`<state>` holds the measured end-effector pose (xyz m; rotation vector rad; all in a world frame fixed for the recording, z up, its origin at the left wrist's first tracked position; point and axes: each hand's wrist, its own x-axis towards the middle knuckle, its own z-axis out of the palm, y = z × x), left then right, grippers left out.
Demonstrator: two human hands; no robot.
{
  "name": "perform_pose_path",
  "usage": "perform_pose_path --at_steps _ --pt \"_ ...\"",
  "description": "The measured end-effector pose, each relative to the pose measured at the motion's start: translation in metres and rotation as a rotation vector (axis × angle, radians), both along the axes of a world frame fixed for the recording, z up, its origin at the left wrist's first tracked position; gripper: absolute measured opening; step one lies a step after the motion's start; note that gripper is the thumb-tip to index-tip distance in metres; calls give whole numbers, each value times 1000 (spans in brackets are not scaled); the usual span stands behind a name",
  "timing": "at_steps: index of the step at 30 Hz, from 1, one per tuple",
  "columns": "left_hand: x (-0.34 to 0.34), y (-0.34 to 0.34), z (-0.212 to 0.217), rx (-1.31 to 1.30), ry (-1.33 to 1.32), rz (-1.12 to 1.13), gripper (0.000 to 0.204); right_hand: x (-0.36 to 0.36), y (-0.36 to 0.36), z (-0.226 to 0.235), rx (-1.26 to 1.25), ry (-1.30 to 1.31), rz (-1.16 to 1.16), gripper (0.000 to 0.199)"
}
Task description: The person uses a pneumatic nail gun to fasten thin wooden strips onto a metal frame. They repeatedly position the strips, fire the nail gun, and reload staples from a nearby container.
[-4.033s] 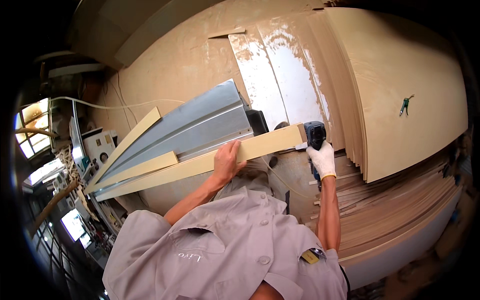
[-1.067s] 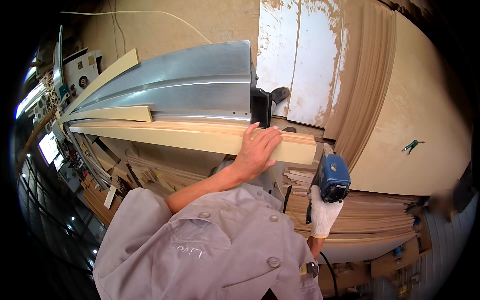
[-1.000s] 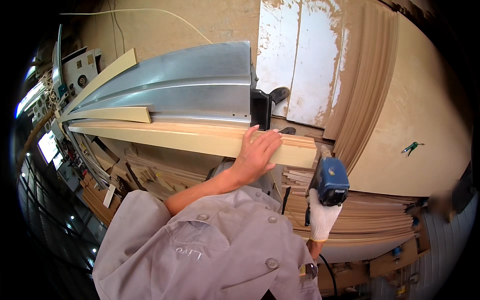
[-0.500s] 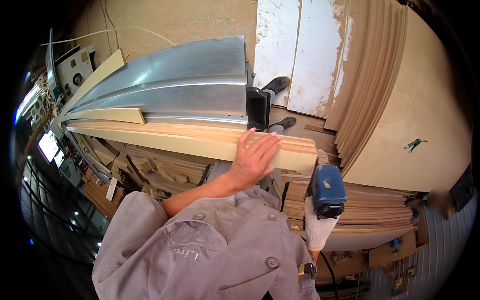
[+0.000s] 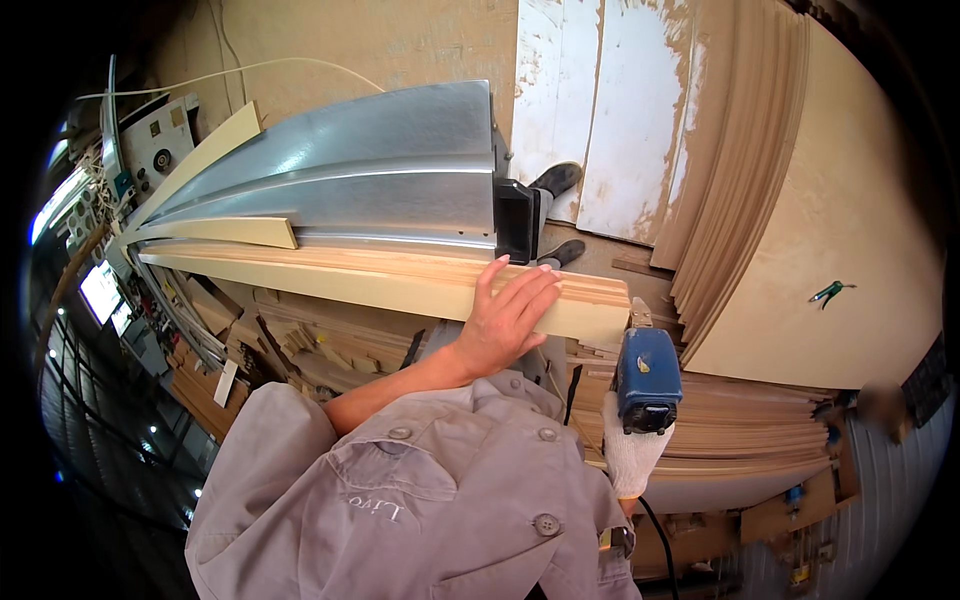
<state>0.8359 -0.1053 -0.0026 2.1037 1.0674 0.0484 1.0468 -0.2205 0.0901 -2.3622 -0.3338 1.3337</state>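
Note:
A long bundle of pale wooden strips (image 5: 400, 290) runs on edge across the front of a metal machine bed. My bare left hand (image 5: 506, 318) rests on it, palm against the near face and outstretched fingers, somewhat spread, reaching over the top edges. At the bundle's right end is a blue power tool (image 5: 648, 375) with a black rear part; its front tip is close to the wood, but contact cannot be made out. In a white knitted glove, my right hand (image 5: 634, 448) grips this tool from below, most of its fingers hidden behind the body.
Beyond the bundle lies the grey metal bed (image 5: 400, 205) with a black end block (image 5: 514, 220). Loose pale strips (image 5: 240, 231) lie on it. Tall stacks of sheets (image 5: 740, 150) stand at right, a small green tool (image 5: 830, 292) atop a panel. A black cable (image 5: 662, 540) hangs beside my right arm.
The blue tool and my right hand have shifted slightly left and down along the bundle's end. My left hand stays in place on the strips.

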Motion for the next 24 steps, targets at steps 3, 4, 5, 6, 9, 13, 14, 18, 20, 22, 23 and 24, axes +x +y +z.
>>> perform_pose_path --at_steps 3,4,5,6,9,13,14,18,20,22,23,24 --pt "7 3 6 41 -9 -15 90 -5 1 11 85 -83 -65 45" --pt "9 4 8 59 -15 -19 90 -4 -3 14 113 -122 -20 42" --pt "9 1 6 62 -34 -18 89 -4 -9 17 139 -161 23 39" --pt "7 -2 -2 67 -52 -21 88 -4 -12 20 166 -200 63 36" --pt "4 -7 -12 72 -85 -19 87 -5 -13 33 253 10 -6 33" --pt "4 -6 -16 82 -104 -28 85 -10 -11 29 301 53 113 34" --pt "5 -7 -15 84 -112 -15 84 -12 -6 28 284 19 131 34" --pt "7 -10 -14 79 -129 20 83 -8 0 21 247 40 193 33" --pt "7 -10 -15 75 -132 21 82 -11 6 24 263 1 222 33" --pt "6 -10 -14 78 -135 12 81 -13 7 26 285 -17 203 33" --pt "7 -10 -14 83 -136 11 81 -15 6 26 301 -13 178 33" --pt "7 -10 -14 87 -137 10 80 -16 4 25 316 -8 153 32"
